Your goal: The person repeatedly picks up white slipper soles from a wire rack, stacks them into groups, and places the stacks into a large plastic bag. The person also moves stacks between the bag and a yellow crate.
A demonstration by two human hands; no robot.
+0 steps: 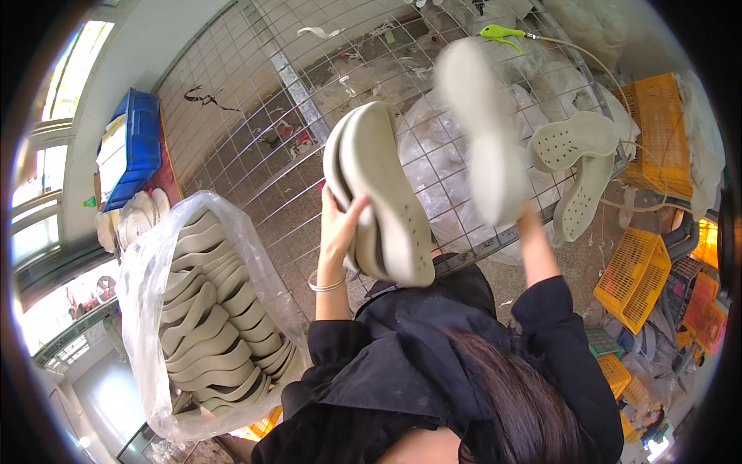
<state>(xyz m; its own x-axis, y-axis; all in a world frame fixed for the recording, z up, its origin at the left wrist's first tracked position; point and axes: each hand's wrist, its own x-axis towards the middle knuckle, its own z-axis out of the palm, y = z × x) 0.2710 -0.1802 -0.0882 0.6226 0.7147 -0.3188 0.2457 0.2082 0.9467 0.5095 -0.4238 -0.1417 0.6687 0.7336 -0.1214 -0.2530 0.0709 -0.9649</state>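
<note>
My left hand (340, 226) is closed round a small stack of pale grey-beige shoe soles (384, 185), thumb on the near face. Small holes dot the lower end of the front one. To the right, a single sole (481, 127) is upright over the wire mesh and smeared by motion. My right hand (529, 220) grips it at its lower end, with most of the fingers hidden behind it. Two more perforated soles (573, 144) lie crossed on the right edge of the mesh, apart from both hands.
A wire mesh table (255, 147) spans the front, with plastic film beneath. A clear bag (143, 340) packed with stacked soles stands at my left. A green-handled air gun (501, 32) with a hose lies far right. Yellow crates (634, 278) and a blue bin (133, 147) flank the sides.
</note>
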